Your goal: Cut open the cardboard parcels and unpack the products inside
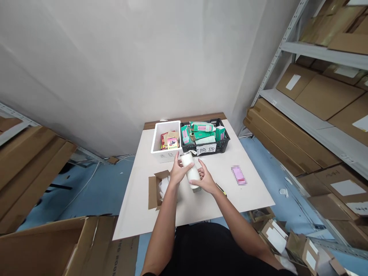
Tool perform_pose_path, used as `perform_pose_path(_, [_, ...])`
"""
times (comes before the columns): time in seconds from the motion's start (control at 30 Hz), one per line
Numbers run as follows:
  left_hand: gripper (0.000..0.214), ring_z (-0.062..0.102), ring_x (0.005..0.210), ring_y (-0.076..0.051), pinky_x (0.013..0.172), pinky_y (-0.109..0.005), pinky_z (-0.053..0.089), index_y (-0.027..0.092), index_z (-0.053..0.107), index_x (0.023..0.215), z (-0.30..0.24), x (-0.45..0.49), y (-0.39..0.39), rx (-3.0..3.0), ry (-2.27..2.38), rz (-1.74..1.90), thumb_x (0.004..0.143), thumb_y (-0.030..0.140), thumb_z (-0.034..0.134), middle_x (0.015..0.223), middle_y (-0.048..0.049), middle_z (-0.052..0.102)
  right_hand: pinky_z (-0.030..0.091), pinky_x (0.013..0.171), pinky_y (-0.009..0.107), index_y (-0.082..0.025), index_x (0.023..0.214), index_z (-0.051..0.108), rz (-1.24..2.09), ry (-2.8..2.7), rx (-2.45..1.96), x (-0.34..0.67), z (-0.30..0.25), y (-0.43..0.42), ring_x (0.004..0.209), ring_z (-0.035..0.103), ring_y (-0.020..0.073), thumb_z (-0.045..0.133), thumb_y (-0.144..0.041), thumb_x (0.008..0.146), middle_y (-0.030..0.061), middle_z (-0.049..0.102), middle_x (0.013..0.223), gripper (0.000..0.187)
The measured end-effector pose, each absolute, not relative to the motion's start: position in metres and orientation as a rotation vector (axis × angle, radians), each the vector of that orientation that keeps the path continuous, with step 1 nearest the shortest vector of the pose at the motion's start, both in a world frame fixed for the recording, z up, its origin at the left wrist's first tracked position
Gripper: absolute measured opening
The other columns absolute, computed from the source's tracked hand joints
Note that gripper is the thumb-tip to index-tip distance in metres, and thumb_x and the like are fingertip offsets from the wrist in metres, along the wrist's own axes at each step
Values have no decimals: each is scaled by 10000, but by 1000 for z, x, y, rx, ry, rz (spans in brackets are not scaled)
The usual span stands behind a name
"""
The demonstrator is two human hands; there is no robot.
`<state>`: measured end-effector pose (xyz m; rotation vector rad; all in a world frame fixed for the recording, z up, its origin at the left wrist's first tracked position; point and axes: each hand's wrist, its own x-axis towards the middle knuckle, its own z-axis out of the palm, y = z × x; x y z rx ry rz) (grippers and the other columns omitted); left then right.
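Note:
Both my hands hold a white cylindrical bottle above the middle of the white table. My left hand wraps its upper side with curled fingers. My right hand cups its lower end from the right. An open small cardboard box with white paper inside lies just left of my left hand. Behind the bottle stand a white bin with red and yellow packets and a black basket filled with green and pink boxes.
A pink flat item lies on the table to the right. Metal shelves with cardboard cartons line the right side. Cartons are stacked at the left and in the foreground. The floor is blue.

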<state>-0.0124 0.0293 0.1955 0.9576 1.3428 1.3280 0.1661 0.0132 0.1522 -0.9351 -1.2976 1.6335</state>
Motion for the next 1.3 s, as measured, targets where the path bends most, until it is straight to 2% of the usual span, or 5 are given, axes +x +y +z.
perform_pose_path(0.3, [1317,716,1113,-224,952,-347,580,314,177,1709,212,-14,31,928,1235,1316,669,388,982,1295,-102,714,541,713,296,-377,1721,11,1601,-1327,-937,160,152,16,776,637,154,953,-364,681,-24,618,998,1404])
perform_pose_path(0.47, [1332,725,920,-175,882,-312,579,242,158,1716,218,-15,38,881,1304,1308,675,391,977,1038,-41,739,580,821,355,-385,1718,-26,1662,-1308,-885,156,155,16,917,682,195,932,-368,703,29,650,1141,1396])
perform_pose_path(0.93, [1302,727,1043,-220,952,-371,584,307,176,1707,200,-8,41,909,1223,1267,680,401,971,1223,-95,736,579,845,379,-400,1714,-41,1598,-1253,-954,163,152,14,911,680,203,951,-352,661,29,634,1162,1448])
perform_pose_path(1.13, [1381,736,1036,-224,957,-391,585,297,39,1720,201,-5,39,897,1206,1251,695,374,962,1171,-87,749,578,853,367,-419,1706,-68,1646,-1236,-858,166,154,10,944,673,197,934,-370,685,39,616,1221,1431])
perform_pose_path(1.3, [1372,715,1141,-246,981,-384,578,300,139,1715,205,-7,38,1022,1273,1215,644,382,992,1269,-112,724,574,818,367,-419,1713,-9,1479,-1308,-1020,166,154,7,928,663,211,969,-341,623,40,597,1201,1467])
